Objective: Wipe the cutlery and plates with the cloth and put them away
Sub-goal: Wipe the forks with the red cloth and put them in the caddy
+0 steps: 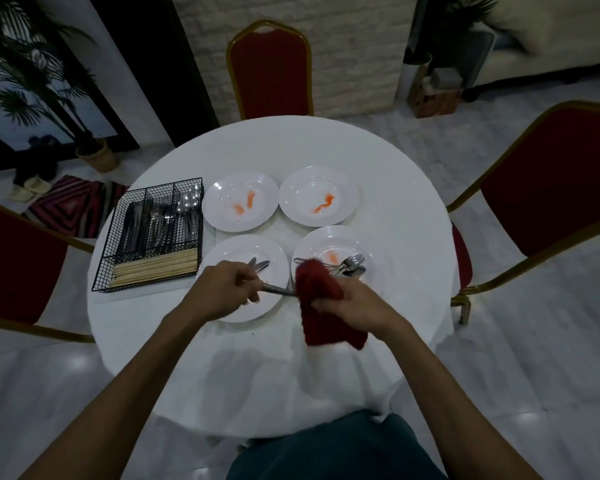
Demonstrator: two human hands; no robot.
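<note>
1. Round table (326, 150), covered in a white cloth that falls in folds at the near edge.
2. Four white plates in a two-by-two block. The far-left plate (239, 201) and far-right plate (318, 195) are smeared orange. The near-left plate (229, 258) carries knives (258, 265). The near-right plate (333, 244) is smeared and holds forks and a spoon (349, 266).
3. Black wire basket (146, 280), just left of the plates, holding sorted cutlery, with pale chopsticks (153, 268) in the front section.
4. Left hand (222, 289), fingers curled round a metal utensil (274, 289) above the near-left plate.
5. Right hand (347, 303), fingers clenched on the red cloth (326, 327), which is bunched over the utensil's other end.
6. Red chairs with gold frames: far chair (271, 74), right chair (551, 188), left chair (18, 265).
7. Room: pale glossy floor (534, 341), pale brick wall (354, 46), potted palm (39, 74), striped rug (73, 206).
</note>
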